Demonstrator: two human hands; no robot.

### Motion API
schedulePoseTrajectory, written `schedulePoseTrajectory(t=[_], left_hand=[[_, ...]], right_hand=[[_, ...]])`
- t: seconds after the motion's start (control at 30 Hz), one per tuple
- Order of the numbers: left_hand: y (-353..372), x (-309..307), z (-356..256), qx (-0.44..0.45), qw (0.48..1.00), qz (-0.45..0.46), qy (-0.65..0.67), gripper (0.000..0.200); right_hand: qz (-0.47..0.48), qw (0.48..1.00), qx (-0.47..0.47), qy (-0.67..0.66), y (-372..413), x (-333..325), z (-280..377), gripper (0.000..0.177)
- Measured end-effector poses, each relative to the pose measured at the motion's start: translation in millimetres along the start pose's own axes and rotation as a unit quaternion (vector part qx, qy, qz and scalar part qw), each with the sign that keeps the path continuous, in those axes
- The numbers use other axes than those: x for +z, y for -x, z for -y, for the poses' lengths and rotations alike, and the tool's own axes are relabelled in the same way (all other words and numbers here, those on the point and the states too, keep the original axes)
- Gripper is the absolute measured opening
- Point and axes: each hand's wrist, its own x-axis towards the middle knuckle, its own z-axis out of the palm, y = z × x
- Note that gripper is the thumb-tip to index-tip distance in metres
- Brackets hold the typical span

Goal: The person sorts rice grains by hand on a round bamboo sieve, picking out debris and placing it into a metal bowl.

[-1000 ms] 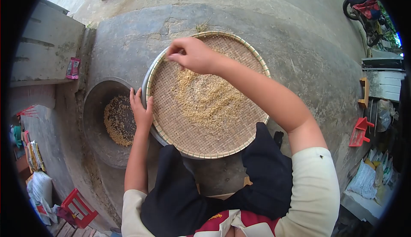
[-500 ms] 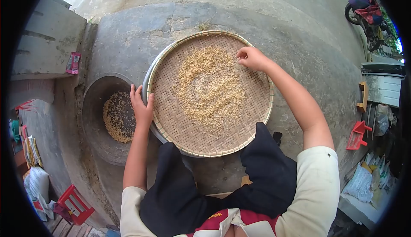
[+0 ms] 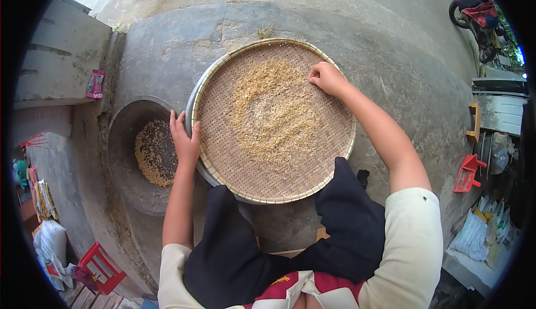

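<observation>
A round woven bamboo winnowing tray (image 3: 223,158) lies in front of my knees, with unhusked grain (image 3: 273,113) spread over its middle. At the left rim, my left hand (image 3: 186,141) has its fingers stretched apart outside the edge, and its thumb touches the rim. Over the tray's upper right side, my right hand (image 3: 328,78) is closed in a pinch, its fingertips beside the grain. Whatever is between those fingertips is hidden or too small to name. Beneath the tray, the edge of a grey metal basin (image 3: 194,98) shows on the left.
A dark wide bowl (image 3: 124,141) with some grain in it stands left of the tray on the concrete floor (image 3: 402,80). Red plastic stools (image 3: 468,174) are at both sides. A motorbike (image 3: 474,21) stands at upper right; sacks (image 3: 472,239) lie at lower right.
My right hand has stayed nearly in place, shifting very slightly, with its fingers still pinched. The right arm has drawn in a little. My left hand and the tray look unchanged.
</observation>
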Motion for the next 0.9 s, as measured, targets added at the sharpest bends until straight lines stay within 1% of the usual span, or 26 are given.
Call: schedulePoseTrajectory(t=[0.03,0.1,0.13,0.2,0.23,0.3,0.33,0.4,0.53,0.6,0.73,0.9], left_hand=[[0.1,0.1,-0.1,0.001,1.0,0.0,0.001,0.054],[1.1,-0.4,-1.5,-0.001,1.0,0.0,-0.001,0.054],[0.0,-0.8,-2.1,-0.002,1.0,0.001,-0.002,0.054],[0.4,-0.5,-0.5,-0.003,1.0,0.0,-0.002,0.054],[-0.1,-0.4,-0.6,-0.005,1.0,0.002,-0.003,0.054],[-0.7,-0.7,-1.2,-0.004,1.0,0.002,0.0,0.054],[0.0,-1.1,-1.3,-0.003,1.0,0.004,0.002,0.055],[0.2,-1.3,-2.2,-0.005,1.0,0.005,0.003,0.055],[-0.3,-0.2,1.0,0.001,1.0,0.003,0.0,0.055],[-0.3,-0.4,0.8,-0.001,1.0,0.003,0.003,0.055],[-0.2,-2.0,-2.6,-0.008,1.0,0.004,0.009,0.055],[-0.1,-2.0,-1.9,-0.003,1.0,0.003,0.009,0.054]], right_hand=[[0.0,1.0,-0.001,0.001,2.2,1.0,-0.3,0.017],[-0.031,0.999,-0.04,0.012,6.0,1.6,-0.7,0.016],[-0.035,0.998,-0.041,0.013,5.1,1.1,-1.1,0.016],[-0.039,0.998,0.014,-0.044,3.6,0.8,-1.6,0.015],[-0.041,0.998,0.013,-0.044,3.0,0.4,-0.3,0.015],[-0.038,0.995,0.053,-0.072,2.1,2.5,2.3,0.015],[-0.038,0.995,0.053,-0.072,3.2,3.9,4.6,0.015],[-0.061,0.997,0.037,0.002,5.8,6.3,8.9,0.015],[-0.067,0.997,0.031,-0.003,7.3,7.8,9.7,0.014],[-0.066,0.996,0.052,-0.002,6.9,10.2,9.5,0.014],[-0.065,0.997,0.047,0.011,6.5,8.6,10.8,0.014],[-0.061,0.998,0.011,0.02,8.5,5.0,9.5,0.009]])
